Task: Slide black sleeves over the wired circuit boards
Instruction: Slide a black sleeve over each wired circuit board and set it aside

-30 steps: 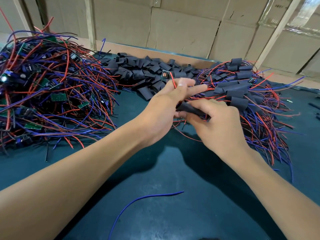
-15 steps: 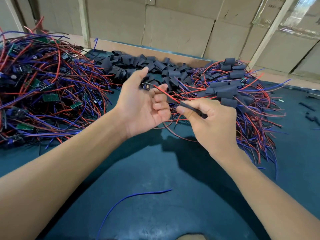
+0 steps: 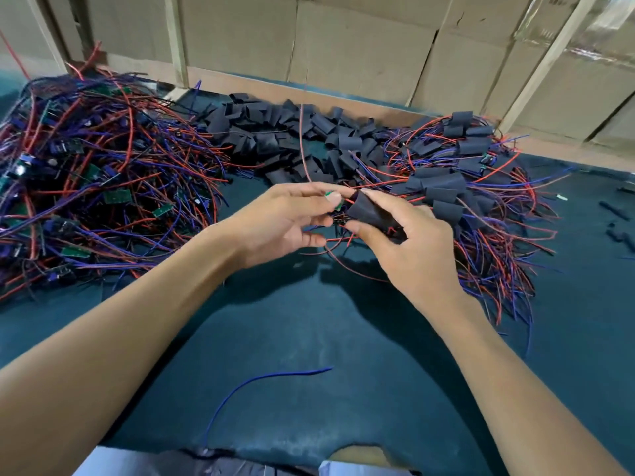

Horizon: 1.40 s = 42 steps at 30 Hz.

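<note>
The left hand (image 3: 288, 221), spread open half a second ago, now pinches a small green circuit board (image 3: 332, 198) at the mouth of the black sleeve (image 3: 372, 214). The right hand (image 3: 409, 245) grips that sleeve, now opened wide rather than flattened. Both are held above the dark green mat (image 3: 309, 324), the sleeve touching the board's right side.

On the table (image 3: 309, 338) in front of you, a heap of wired boards (image 3: 96, 187) lies to your left, a pile of sleeves (image 3: 285, 132) sits at the back, and sleeved boards (image 3: 457, 187) lie to your right. Your left hand (image 3: 285, 221) and right hand (image 3: 409, 245) meet between them, with a loose wire (image 3: 261, 383) lying nearer you. Cardboard boxes (image 3: 360, 46) stand behind the table.
</note>
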Tool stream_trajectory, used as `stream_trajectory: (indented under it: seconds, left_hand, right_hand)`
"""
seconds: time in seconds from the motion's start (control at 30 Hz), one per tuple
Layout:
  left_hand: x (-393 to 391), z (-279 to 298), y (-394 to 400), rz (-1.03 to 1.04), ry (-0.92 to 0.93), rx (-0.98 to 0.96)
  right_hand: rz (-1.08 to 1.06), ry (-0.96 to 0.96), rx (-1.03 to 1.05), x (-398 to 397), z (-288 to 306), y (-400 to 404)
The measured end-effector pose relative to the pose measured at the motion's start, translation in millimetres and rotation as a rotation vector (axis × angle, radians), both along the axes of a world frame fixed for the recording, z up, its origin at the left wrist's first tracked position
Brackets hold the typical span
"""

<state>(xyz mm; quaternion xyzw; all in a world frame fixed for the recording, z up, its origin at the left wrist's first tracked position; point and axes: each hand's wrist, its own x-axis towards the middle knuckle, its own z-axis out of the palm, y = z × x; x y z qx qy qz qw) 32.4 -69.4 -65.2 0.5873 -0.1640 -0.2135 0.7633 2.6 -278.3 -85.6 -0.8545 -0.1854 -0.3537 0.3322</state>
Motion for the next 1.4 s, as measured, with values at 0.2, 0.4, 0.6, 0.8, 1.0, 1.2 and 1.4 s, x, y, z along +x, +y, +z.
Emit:
stream_trajectory:
  seconds: [0.2,0.4,0.6,0.8,1.0,1.2,1.4]
  left_hand:
    - [0,-3,-9,0.141,0.009,-0.138]
    - [-1,-2,-9,0.217,0.028,-0.182]
    - [-3,-2,-13,0.304,-0.084,-0.129]
    - [-7,-12,-21,0.33,-0.11,-0.12]
    - [-14,-14,-28,0.262,-0.188,-0.106]
    - [-10,-3,-22,0.362,-0.244,-0.107]
    - [11,5,5,0.713,-0.411,0.35]
  right_hand:
    - [0.021,-0.135,-0.043,5,-3,1]
    - [0.013,-0.124,-0.057,4,-3,-2]
    - [-0.02,-0.177,-0.107,6,-6,-6]
    - [-0.066,-0.237,-0.182,5,-7,-5]
    - [-0.033,-0.241,-0.139,3,-3,-3]
    - [-0.024,-0.382,-0.195,5,40,-15]
    - [-0.294,-0.081,-0.277,14,102,-62]
